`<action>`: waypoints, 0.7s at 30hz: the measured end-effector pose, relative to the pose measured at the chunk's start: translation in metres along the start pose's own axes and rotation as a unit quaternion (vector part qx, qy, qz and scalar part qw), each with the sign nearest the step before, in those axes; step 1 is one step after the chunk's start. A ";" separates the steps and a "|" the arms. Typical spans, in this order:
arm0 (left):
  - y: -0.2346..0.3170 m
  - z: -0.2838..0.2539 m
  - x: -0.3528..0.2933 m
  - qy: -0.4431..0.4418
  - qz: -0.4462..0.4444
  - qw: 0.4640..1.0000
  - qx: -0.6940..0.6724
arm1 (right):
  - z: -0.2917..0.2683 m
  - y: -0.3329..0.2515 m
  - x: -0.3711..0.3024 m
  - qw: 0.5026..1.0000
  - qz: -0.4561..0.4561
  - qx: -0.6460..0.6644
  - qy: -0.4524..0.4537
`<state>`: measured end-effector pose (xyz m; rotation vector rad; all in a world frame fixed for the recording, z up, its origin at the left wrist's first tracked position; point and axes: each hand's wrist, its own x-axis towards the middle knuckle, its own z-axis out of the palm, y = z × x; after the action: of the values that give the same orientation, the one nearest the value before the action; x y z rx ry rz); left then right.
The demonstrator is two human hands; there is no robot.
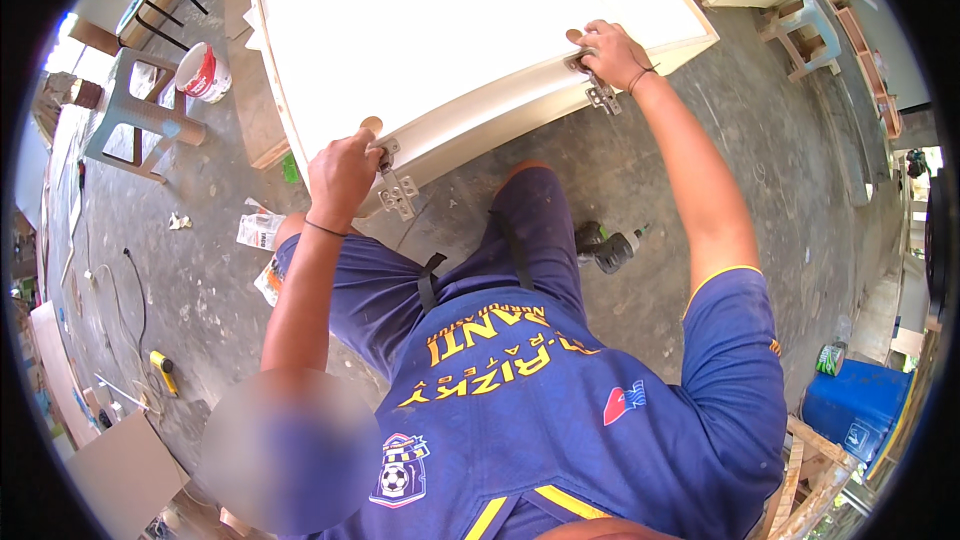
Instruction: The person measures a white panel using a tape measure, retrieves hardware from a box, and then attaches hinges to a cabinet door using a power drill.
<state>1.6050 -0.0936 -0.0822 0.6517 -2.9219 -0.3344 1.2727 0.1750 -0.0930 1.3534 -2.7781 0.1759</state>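
Note:
A white panel [450,30] lies flat across a cabinet frame in front of me, with a round brown cup hole near each end of its near edge. My left hand [343,175] is closed on a metal cabinet hinge [398,195] beside the left hole. At the right hole, the fingers of my right hand [612,55] are closed on a second metal cabinet hinge [602,96]. Both hinges hang over the panel's near edge, their mounting plates outward. My fingers partly hide where each hinge meets the panel.
A cordless drill [610,248] stands on the concrete floor by my knee. A plastic stool [140,120] and white bucket [203,73] stand left, with a yellow tape measure [164,370] and cables nearer. Right are a blue bin [855,405] and another stool [805,35].

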 end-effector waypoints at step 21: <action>-0.007 0.005 0.000 0.009 0.012 1.000 -0.028 | -0.017 -0.024 -0.025 1.000 -0.022 -0.007 -0.021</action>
<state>1.6073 -0.0987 -0.0883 0.6072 -2.8906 -0.4033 1.3066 0.1817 -0.0763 1.4297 -2.7752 0.1271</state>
